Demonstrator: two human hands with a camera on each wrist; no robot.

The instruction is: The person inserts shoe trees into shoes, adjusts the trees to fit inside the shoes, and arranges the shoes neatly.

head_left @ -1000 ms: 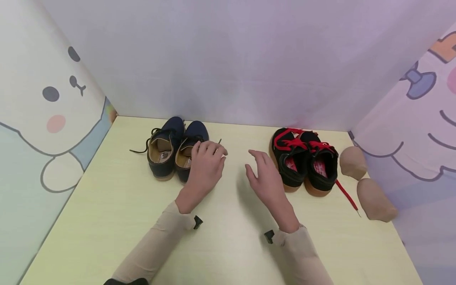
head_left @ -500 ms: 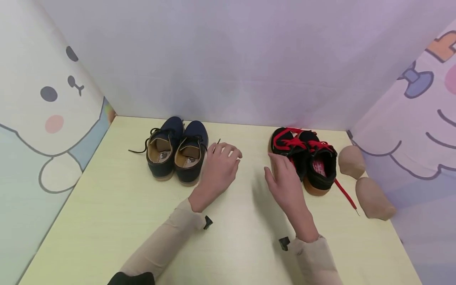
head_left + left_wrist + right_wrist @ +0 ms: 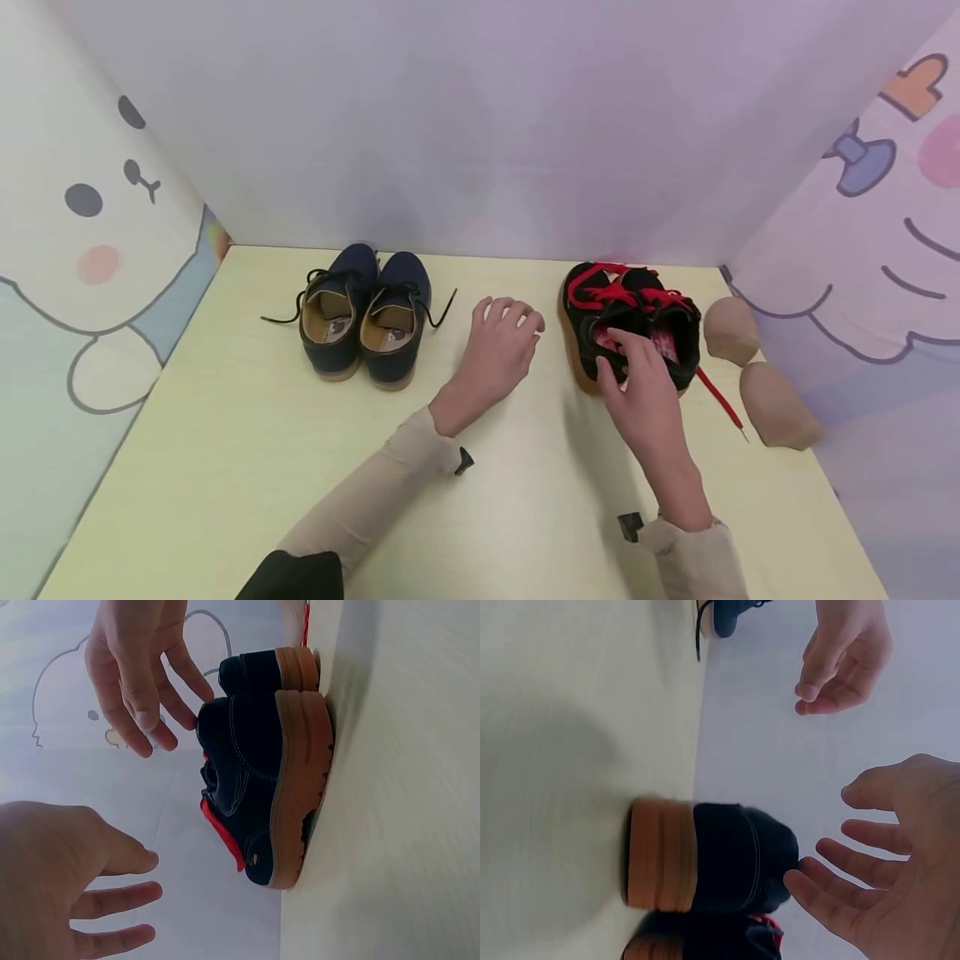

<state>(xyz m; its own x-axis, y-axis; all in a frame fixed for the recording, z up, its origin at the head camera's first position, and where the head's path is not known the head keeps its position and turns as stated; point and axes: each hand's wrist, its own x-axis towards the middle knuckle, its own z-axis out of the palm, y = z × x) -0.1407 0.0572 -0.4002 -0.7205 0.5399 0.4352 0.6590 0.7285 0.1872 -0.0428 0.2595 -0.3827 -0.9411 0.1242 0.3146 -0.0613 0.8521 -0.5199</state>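
In the head view, a pair of black lace-up shoes with red laces and brown soles stands at the right, heels toward me. My right hand hovers over the heels, fingers loosely bent. In the right wrist view, the fingertips of my right hand reach right to the heel collar of the near black shoe. My left hand is in the air left of this pair, fingers relaxed, holding nothing. The left wrist view shows the shoe's side, with my left hand apart from it.
A navy pair of lace-up shoes with dark laces stands at the left on the pale table. Two beige rounded pieces lie at the table's right edge, near a trailing red lace. Cloth walls enclose the back and sides.
Both hands have moved right: the left away from the navy shoes, the right from beside the black pair to over its heels. The shoes stay in place while the view shifts slightly.
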